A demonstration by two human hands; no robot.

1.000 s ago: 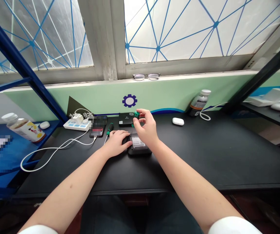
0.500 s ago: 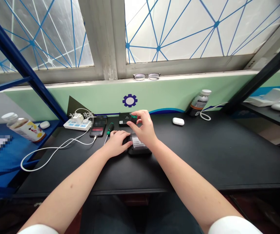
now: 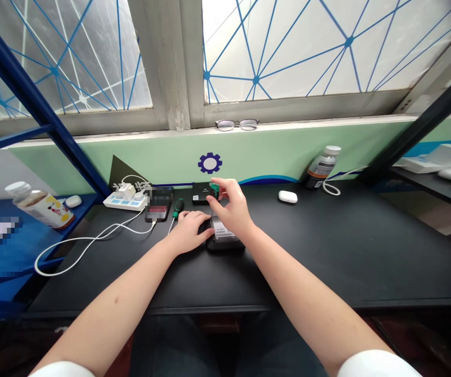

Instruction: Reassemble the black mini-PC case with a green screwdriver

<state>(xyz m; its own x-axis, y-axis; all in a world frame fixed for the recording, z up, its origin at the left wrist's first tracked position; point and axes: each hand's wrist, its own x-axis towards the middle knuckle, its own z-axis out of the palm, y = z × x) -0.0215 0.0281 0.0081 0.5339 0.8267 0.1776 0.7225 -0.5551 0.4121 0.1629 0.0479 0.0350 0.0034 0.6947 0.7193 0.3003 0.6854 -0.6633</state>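
Observation:
A black boxy device with a white label on its upper face lies on the black desk in front of me. My left hand grips its left side, the thumb at the label's edge and the fingers along the far side. Above the device, my right hand pinches the green-and-black handle of a screwdriver, which stands roughly upright. Its shaft and tip are hard to make out. Left of my left hand lies another green-and-black screwdriver.
Behind the hands sits a flat black box. To the left are a phone with a white cable and a power strip. A white earbud case and a bottle stand to the right; glasses rest on the sill.
The screwdriver handle has turned slightly in my right hand's fingers, showing more green. My left hand stays on the device. The whole view has shifted very slightly.

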